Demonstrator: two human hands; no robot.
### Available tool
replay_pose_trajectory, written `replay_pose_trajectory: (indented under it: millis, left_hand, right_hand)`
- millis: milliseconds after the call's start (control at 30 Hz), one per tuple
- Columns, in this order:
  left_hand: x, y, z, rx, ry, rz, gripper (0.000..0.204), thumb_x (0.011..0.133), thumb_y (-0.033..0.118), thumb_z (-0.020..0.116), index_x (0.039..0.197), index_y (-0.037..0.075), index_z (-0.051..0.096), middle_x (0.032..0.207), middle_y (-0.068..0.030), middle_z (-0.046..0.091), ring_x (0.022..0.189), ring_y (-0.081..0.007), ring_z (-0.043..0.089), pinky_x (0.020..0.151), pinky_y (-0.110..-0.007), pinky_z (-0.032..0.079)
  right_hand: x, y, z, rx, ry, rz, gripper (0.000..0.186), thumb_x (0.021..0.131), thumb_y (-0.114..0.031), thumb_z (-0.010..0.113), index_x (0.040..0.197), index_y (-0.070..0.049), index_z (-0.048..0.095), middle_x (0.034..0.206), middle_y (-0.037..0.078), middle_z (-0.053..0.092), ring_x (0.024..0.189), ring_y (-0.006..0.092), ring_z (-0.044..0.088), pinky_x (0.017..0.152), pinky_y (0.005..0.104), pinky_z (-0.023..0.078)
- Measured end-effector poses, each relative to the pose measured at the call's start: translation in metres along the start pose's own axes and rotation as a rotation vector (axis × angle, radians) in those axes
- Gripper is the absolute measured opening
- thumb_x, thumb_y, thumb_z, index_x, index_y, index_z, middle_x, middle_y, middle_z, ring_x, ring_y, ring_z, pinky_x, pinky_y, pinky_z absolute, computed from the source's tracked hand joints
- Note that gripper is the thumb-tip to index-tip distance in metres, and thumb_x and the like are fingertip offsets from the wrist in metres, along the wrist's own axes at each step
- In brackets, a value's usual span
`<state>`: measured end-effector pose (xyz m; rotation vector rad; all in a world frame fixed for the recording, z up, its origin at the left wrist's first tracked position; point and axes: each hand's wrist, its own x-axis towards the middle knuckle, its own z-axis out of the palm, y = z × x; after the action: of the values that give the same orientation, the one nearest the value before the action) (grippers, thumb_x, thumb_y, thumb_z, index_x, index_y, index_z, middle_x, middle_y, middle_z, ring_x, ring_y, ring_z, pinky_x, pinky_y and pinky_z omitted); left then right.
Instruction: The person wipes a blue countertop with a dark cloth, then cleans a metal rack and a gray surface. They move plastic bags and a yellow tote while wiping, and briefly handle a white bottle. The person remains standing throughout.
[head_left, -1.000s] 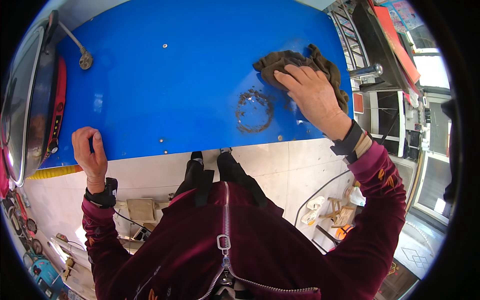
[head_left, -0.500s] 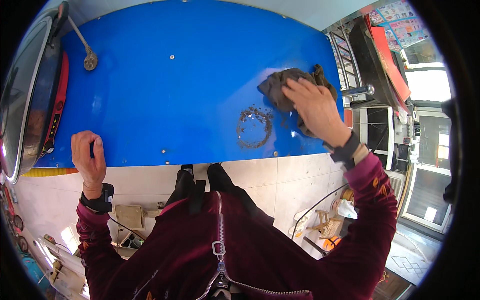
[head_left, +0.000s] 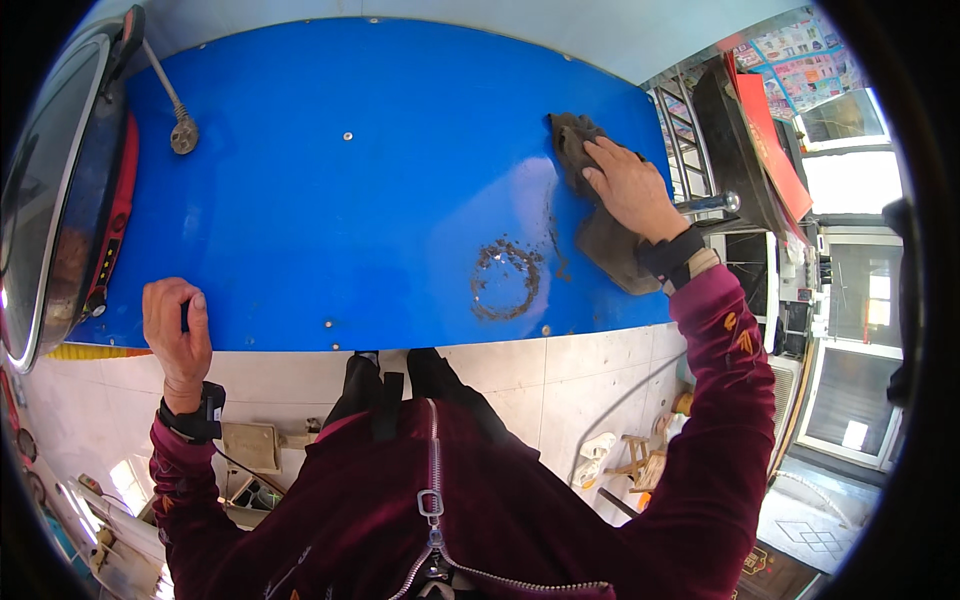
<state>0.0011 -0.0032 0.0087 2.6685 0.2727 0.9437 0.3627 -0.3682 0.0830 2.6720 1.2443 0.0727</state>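
Note:
My right hand [head_left: 635, 192] presses on a dark grey-brown rag [head_left: 612, 250] at the right end of a blue tabletop [head_left: 330, 220]. Part of the rag bunches up beyond the fingertips, and a flatter part trails under the wrist. Left of the rag, a ring of dark dirt crumbs [head_left: 533, 283] marks the surface, with a smeared streak of dirt [head_left: 556, 240] beside it. My left hand [head_left: 177, 335] rests at the near left edge, its fingers loosely curled and nothing visible in them.
An electric pan [head_left: 125, 190] with a red base and glass lid stands at the far left. Its cord ends in a plug [head_left: 184, 136] on the table. A metal rack [head_left: 684, 130] and a chrome bar [head_left: 710, 203] adjoin the right edge. A wooden stool [head_left: 632, 458] stands on the floor.
My right hand has swept the rag rightward and slightly away, uncovering a wet-looking sheen and a dirt streak. The left hand stays at the table edge. The view has shifted slightly.

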Motion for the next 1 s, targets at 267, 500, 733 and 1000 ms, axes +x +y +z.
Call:
replay_pose_trajectory:
  millis: [267, 500, 733, 1000]
  left_hand:
    - [0.001, 0.0, 0.0, -0.015, -0.015, -0.018, 0.005, 0.089, 0.005, 0.057, 0.085, 0.002, 0.054, 0.084, -0.0121, 0.056, 0.077, -0.0274, 0.051, 0.067, -0.035, 0.041]
    - [0.002, 0.002, -0.001, 0.004, -0.022, -0.007, 0.004, 0.088, 0.003, 0.056, 0.085, 0.002, 0.054, 0.083, -0.0121, 0.056, 0.076, -0.0276, 0.051, 0.067, -0.035, 0.041]
    - [0.001, 0.002, 0.002, 0.005, -0.012, -0.017, 0.005, 0.088, 0.003, 0.057, 0.084, 0.002, 0.054, 0.083, -0.012, 0.056, 0.076, -0.0271, 0.051, 0.067, -0.035, 0.041]
    - [0.0, 0.0, 0.002, 0.023, -0.017, -0.01, 0.006, 0.088, 0.004, 0.057, 0.083, 0.002, 0.055, 0.083, -0.0114, 0.057, 0.077, -0.0266, 0.051, 0.068, -0.034, 0.041]
  right_hand:
    - [-0.03, 0.012, 0.011, 0.039, -0.007, -0.228, 0.033, 0.093, -0.028, 0.053, 0.119, -0.009, 0.06, 0.131, 0.008, 0.055, 0.12, 0.0268, 0.052, 0.093, 0.0456, 0.043]
    - [0.003, 0.018, 0.008, 0.235, 0.002, -0.182, 0.037, 0.091, -0.027, 0.056, 0.121, -0.006, 0.06, 0.126, 0.013, 0.059, 0.117, 0.0306, 0.055, 0.093, 0.0443, 0.045]
    - [-0.022, -0.007, 0.004, 0.066, 0.059, -0.197, 0.033, 0.09, -0.025, 0.058, 0.119, -0.008, 0.062, 0.129, 0.011, 0.057, 0.121, 0.0295, 0.051, 0.096, 0.0437, 0.04]
    - [-0.056, -0.017, 0.0, 0.177, 0.003, -0.438, 0.036, 0.087, -0.022, 0.063, 0.118, -0.006, 0.062, 0.13, 0.011, 0.057, 0.125, 0.0289, 0.049, 0.101, 0.044, 0.039]
